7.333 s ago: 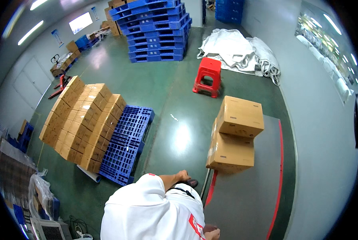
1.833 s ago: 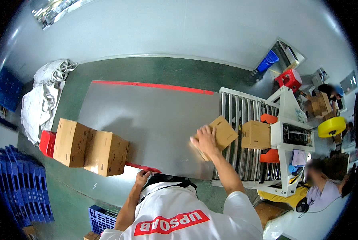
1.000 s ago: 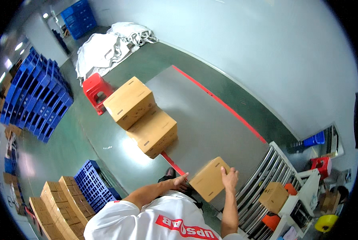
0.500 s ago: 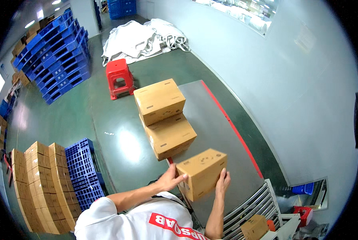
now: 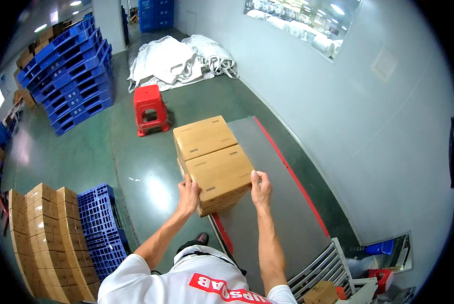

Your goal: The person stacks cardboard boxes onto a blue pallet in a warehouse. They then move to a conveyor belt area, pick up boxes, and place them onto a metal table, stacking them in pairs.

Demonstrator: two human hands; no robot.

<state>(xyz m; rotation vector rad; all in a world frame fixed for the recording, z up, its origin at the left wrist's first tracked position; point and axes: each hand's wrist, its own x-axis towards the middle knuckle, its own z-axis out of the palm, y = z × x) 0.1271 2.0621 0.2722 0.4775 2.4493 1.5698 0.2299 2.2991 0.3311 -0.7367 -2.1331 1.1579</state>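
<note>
A brown cardboard box (image 5: 221,172) sits at the near end of a short stack on a grey platform (image 5: 288,202). Its top is level with that of another cardboard box (image 5: 205,137) right behind it. My left hand (image 5: 188,196) presses against the near left side of the closer box. At its right side, my right hand (image 5: 261,189) has its thumb and fingers on the edge. Between them the two hands hold the box. Parts of the boxes underneath are hidden.
A red stool (image 5: 151,109) stands beyond the stack. Blue pallets (image 5: 75,81) are piled at far left. Stacked cartons (image 5: 47,238) and a blue pallet (image 5: 103,223) lie at near left. A roller conveyor (image 5: 320,266) with a small carton (image 5: 320,293) is at near right.
Both hands have carried the box forward and left, from above the platform onto the lower box. It is turned and now lies flush with the box behind.
</note>
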